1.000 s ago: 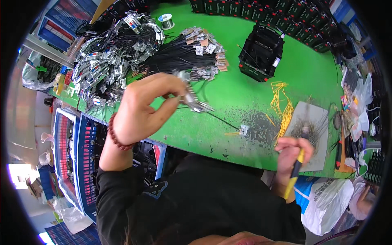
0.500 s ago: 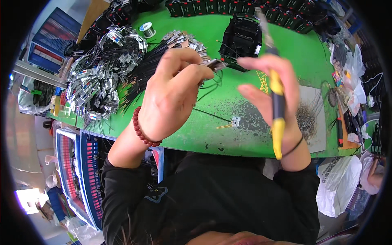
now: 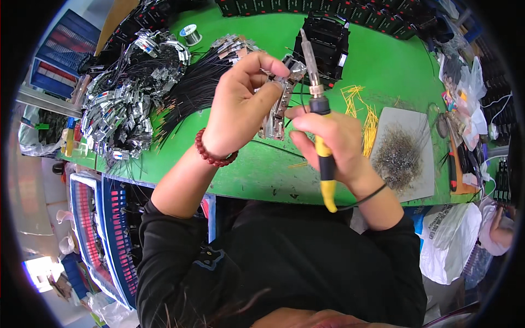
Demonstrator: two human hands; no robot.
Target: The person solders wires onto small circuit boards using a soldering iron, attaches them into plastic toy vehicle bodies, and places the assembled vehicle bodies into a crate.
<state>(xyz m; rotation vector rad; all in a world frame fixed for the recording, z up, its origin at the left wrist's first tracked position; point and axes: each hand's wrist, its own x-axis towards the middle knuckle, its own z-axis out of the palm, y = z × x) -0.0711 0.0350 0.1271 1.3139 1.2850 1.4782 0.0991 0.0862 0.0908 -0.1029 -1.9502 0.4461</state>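
Note:
Between thumb and fingers of my left hand (image 3: 235, 106) is a shiny metal strip-like part (image 3: 282, 101) with black wire at it, raised above the bench. My right hand (image 3: 340, 141) is closed around a soldering iron (image 3: 326, 167) with a yellow and black handle. The iron's bare metal tip points up and away, beside the part and apart from it. The thumb and fingers of my right hand are close to the part's right side, near the black wire. Whether they pinch the wire I cannot tell.
Behind my hands stands a black plastic housing (image 3: 324, 46); more black units (image 3: 350, 16) line the far edge. At left lie piled metal parts (image 3: 117, 109), black wires (image 3: 191, 98) and a solder spool (image 3: 190, 35). At right are yellow wires (image 3: 370, 128) and a grey sheet (image 3: 425, 180) with scraps.
My right hand has moved left and down, bringing the soldering iron closer to my left hand. The metal part has turned and shows more of its length. My left hand has shifted slightly right.

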